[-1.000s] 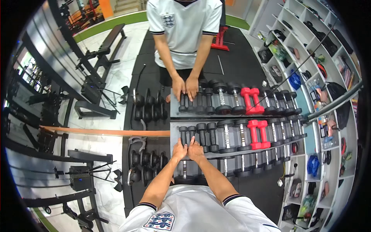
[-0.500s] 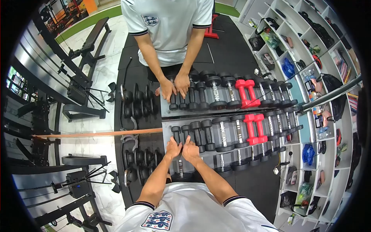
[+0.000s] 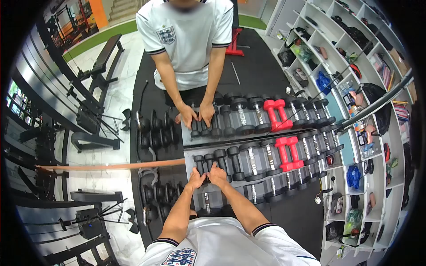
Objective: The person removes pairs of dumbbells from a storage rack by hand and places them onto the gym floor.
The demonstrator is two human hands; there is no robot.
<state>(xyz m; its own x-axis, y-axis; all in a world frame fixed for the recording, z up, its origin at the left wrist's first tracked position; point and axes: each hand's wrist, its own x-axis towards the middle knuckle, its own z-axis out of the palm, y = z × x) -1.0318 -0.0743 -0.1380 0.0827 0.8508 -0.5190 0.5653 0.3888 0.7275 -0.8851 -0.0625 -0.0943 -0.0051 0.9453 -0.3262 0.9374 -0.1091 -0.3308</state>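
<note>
My left hand [image 3: 195, 178] is closed about the near end of the leftmost small black dumbbell [image 3: 199, 160] on the top tier of a rack. Beside it, my right hand [image 3: 217, 175] has its fingers curled at the near end of a second black dumbbell [image 3: 209, 158], thumb pointing away from me. My hands partly cover the near ends of both. To the right of my right hand lie two more black dumbbells, one [image 3: 234, 162] farther right. A large mirror behind the rack reflects both hands leaning on the same pair.
Chrome-handled dumbbells [image 3: 252, 160] and a red pair [image 3: 289, 153] continue along the grey rack. Larger dumbbells [image 3: 207, 201] lie on the tier below. Kettlebells [image 3: 155, 193] stand at left. White shelves [image 3: 350, 208] with bags are at right, cable machines [image 3: 88, 213] far left.
My view has shifted, so the mirror shows more of the reflected torso. Both hands stay at the same two dumbbells, with slight finger movement; the right thumb sits lower along its dumbbell.
</note>
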